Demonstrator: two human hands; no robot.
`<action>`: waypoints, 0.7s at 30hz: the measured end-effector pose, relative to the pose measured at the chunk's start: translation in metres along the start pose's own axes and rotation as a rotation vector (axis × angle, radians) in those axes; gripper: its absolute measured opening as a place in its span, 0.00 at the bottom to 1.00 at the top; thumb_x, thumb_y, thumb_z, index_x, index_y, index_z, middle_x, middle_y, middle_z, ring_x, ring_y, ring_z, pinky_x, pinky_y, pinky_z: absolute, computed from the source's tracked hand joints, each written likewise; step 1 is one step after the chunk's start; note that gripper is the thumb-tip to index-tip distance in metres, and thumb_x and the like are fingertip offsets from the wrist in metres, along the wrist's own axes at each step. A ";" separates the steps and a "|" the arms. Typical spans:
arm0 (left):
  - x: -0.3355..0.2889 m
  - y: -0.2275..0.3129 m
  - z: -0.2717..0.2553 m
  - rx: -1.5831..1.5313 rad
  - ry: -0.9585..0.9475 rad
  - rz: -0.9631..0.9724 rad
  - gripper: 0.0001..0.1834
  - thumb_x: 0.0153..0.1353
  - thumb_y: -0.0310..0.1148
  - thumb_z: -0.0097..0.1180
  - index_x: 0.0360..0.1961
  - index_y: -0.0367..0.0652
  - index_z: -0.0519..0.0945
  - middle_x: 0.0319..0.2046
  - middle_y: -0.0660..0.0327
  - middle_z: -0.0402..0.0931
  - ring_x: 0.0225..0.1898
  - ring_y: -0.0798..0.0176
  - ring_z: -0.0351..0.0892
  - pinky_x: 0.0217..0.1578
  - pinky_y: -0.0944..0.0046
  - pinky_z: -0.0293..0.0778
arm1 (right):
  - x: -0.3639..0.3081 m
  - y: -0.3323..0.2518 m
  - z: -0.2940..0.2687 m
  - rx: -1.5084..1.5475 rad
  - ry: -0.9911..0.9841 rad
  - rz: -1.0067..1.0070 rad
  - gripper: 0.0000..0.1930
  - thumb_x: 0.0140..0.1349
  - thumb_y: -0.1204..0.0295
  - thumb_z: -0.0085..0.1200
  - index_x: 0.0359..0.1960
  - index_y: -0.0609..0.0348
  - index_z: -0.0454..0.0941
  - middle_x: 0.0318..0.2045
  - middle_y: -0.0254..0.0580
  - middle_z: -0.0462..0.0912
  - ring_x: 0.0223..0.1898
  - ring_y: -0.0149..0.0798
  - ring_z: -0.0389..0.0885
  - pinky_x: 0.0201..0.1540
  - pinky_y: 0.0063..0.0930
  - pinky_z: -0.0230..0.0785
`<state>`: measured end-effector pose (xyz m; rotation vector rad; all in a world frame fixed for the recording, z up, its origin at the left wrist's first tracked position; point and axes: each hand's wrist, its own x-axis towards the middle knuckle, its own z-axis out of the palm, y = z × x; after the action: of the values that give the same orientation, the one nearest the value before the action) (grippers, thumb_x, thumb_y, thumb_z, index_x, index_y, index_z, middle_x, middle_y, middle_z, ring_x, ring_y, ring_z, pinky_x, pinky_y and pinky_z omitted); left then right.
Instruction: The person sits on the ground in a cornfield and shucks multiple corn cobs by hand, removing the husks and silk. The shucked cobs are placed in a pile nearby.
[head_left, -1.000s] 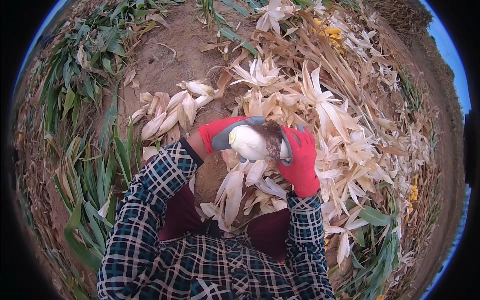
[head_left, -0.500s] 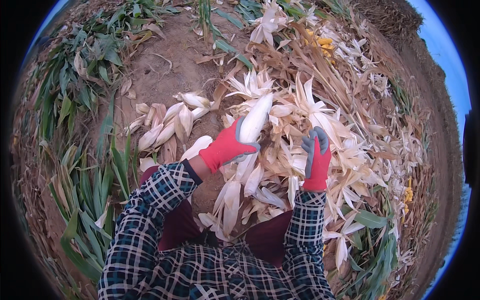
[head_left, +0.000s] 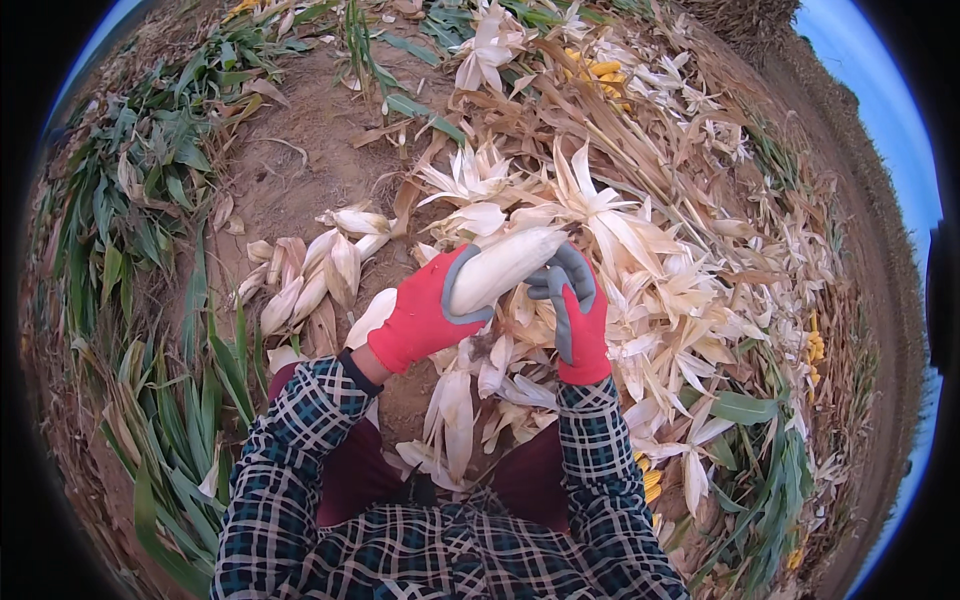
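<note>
In my left hand [head_left: 428, 304], gloved in red and grey, lies an ear of corn [head_left: 503, 268] still wrapped in its pale husk. Its butt end sits in my palm and its narrow tip points up to the right. My right hand [head_left: 577, 311], in a matching glove, is at the tip end with its fingers curled. Whether those fingers grip the husk or only rest against it is hard to make out. Beneath both hands lie loose husks [head_left: 455, 415], dry and cream-coloured.
At the left lies a small pile of unhusked corn ears [head_left: 322, 268] on bare soil [head_left: 310, 130]. Opened husks [head_left: 640, 290] cover the ground to the right. Yellow husked cobs [head_left: 606, 75] show at the far right. Green corn leaves [head_left: 190, 440] lie along the left side.
My right hand has moved left and up to the tip of the ear. The ear has tilted from nearly upright toward the right in my left hand.
</note>
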<state>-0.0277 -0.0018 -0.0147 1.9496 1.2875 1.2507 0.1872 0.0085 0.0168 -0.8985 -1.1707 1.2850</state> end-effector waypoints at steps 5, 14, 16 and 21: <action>0.002 0.003 0.002 0.175 -0.006 0.057 0.44 0.42 0.39 0.74 0.63 0.42 0.70 0.52 0.48 0.76 0.52 0.47 0.78 0.52 0.54 0.75 | -0.008 -0.002 -0.002 0.019 0.051 0.003 0.24 0.67 0.73 0.53 0.63 0.67 0.66 0.50 0.45 0.80 0.42 0.34 0.83 0.41 0.24 0.75; 0.008 -0.004 -0.004 0.390 0.009 0.242 0.43 0.42 0.36 0.72 0.63 0.46 0.70 0.52 0.52 0.75 0.51 0.47 0.76 0.52 0.51 0.72 | -0.007 -0.013 -0.008 -0.042 0.179 0.049 0.18 0.66 0.71 0.56 0.54 0.69 0.76 0.37 0.38 0.83 0.33 0.28 0.82 0.37 0.20 0.73; 0.008 -0.007 -0.007 0.405 -0.032 0.257 0.44 0.41 0.37 0.71 0.64 0.48 0.69 0.54 0.54 0.73 0.52 0.49 0.74 0.52 0.51 0.71 | -0.008 -0.014 -0.013 -0.075 0.166 0.028 0.17 0.66 0.72 0.55 0.54 0.69 0.77 0.37 0.39 0.84 0.33 0.28 0.82 0.36 0.20 0.74; 0.011 -0.010 -0.014 0.487 -0.027 0.320 0.45 0.39 0.34 0.72 0.63 0.48 0.71 0.53 0.54 0.74 0.52 0.49 0.75 0.53 0.51 0.70 | -0.012 -0.005 -0.017 -0.098 0.162 0.004 0.16 0.67 0.74 0.52 0.54 0.69 0.77 0.36 0.41 0.84 0.32 0.29 0.83 0.36 0.21 0.76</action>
<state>-0.0430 0.0110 -0.0112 2.5899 1.4040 1.1159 0.2058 -0.0020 0.0164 -1.0572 -1.1112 1.1429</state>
